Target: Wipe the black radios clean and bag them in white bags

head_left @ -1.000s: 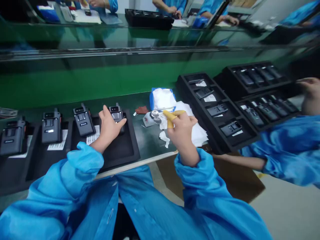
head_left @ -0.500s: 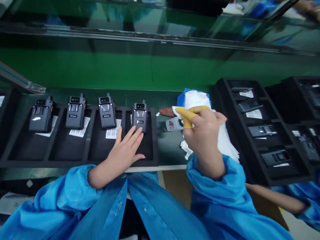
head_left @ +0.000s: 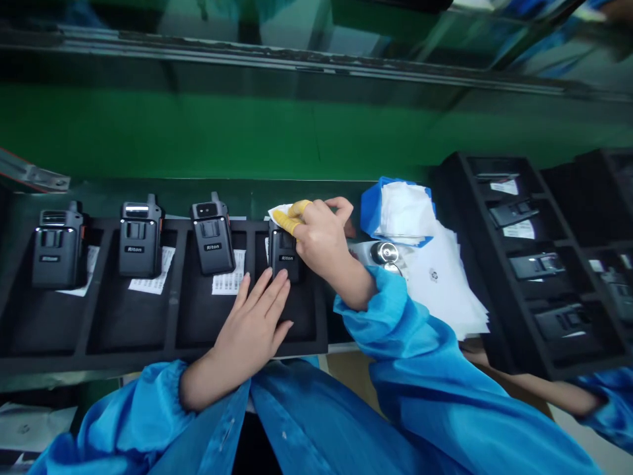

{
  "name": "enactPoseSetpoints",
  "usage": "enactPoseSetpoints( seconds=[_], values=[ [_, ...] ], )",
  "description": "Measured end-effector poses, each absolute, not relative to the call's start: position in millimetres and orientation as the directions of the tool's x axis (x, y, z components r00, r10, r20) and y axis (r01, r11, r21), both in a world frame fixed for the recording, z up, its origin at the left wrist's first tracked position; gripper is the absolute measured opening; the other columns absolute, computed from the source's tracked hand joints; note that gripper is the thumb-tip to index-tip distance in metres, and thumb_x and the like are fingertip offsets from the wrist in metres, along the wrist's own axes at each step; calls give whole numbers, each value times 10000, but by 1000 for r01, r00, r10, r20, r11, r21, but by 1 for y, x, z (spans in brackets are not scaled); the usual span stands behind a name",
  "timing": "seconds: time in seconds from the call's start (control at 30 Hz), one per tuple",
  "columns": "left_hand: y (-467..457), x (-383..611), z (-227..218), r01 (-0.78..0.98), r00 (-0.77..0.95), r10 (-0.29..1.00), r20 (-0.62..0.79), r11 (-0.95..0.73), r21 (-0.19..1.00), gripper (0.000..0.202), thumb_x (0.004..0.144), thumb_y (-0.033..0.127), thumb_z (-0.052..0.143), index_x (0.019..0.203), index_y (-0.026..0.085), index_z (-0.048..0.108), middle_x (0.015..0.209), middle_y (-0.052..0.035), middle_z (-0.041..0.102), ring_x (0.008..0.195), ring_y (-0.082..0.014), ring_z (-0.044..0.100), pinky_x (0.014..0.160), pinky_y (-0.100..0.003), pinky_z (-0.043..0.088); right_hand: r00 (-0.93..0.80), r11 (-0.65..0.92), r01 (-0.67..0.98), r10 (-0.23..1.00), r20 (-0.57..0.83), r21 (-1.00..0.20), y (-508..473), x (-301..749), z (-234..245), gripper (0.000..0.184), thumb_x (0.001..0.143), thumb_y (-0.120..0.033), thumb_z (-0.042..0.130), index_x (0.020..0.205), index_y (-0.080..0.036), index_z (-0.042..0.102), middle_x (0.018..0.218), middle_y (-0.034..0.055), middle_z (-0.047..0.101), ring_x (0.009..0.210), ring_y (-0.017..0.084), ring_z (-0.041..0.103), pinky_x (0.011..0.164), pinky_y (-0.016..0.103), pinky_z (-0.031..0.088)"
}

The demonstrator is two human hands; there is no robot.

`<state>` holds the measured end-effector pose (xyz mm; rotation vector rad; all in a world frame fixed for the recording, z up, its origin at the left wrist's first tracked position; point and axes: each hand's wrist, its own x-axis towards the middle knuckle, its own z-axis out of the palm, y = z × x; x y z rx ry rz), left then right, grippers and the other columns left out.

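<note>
A black handheld radio (head_left: 285, 258) marked "Riton" rests in the rightmost compartment of the black foam tray (head_left: 171, 323). My left hand (head_left: 250, 323) lies with its fingers stretched out, the fingertips at the radio's lower end. Yellow covers wrap some fingers of my right hand (head_left: 321, 241), which pinches a folded white wipe (head_left: 279, 212) against the top of the same radio. That upper part is hidden by the hand and wipe. To the left, more radios (head_left: 212, 237) lean in their own compartments, with white printed labels (head_left: 230, 272) beneath them.
Right of the tray are a blue box (head_left: 370, 208) of white wipes, a small bottle with a metal top (head_left: 384, 253) and a stack of white sheets (head_left: 445, 284). Farther right stands another foam tray (head_left: 494, 264) with devices. Another person's arm (head_left: 548, 389) shows at lower right.
My right hand has moved left with the wipe, from beside the blue box onto the top of the radio. My left hand stays at that radio. The view has shifted slightly.
</note>
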<state>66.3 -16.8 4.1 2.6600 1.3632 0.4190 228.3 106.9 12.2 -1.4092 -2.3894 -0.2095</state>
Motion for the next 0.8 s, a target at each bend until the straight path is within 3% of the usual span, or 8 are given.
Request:
enactPoseSetpoints(
  seconds=[0.1, 0.2, 0.6, 0.8],
  values=[
    [-17, 66, 5, 779, 548, 815, 187, -579, 241, 472, 948, 248, 442, 1382, 71, 493, 1457, -150, 498, 1366, -324, 447, 1119, -550, 360, -503, 557, 831, 737, 452, 16, 101, 235, 10, 343, 899, -67, 463, 718, -237, 700, 865, -11, 650, 852, 160, 435, 880, 396, 167],
    [-17, 66, 5, 780, 549, 818, 170, -575, 247, 477, 950, 258, 445, 1392, 85, 488, 1470, -140, 484, 1382, -319, 428, 1125, -544, 359, -494, 560, 829, 730, 472, 1, 95, 241, 7, 333, 883, -59, 488, 675, -226, 688, 819, -8, 636, 837, 156, 440, 872, 395, 175],
    [-17, 67, 5, 766, 561, 813, 153, -580, 276, 487, 927, 229, 477, 1397, 99, 487, 1453, -154, 504, 1381, -314, 431, 1149, -549, 322, -201, 272, 958, 862, 466, -90, 86, 251, 11, 297, 868, -110, 447, 708, -228, 668, 767, 27, 533, 816, 174, 430, 859, 421, 221],
    [-17, 66, 5, 764, 566, 808, 161, -588, 265, 462, 938, 237, 457, 1376, 101, 515, 1447, -142, 512, 1363, -322, 452, 1140, -552, 335, -321, 397, 914, 833, 450, -81, 91, 222, 13, 323, 914, -126, 449, 676, -229, 641, 790, 17, 535, 848, 171, 423, 877, 414, 205]
  ],
)
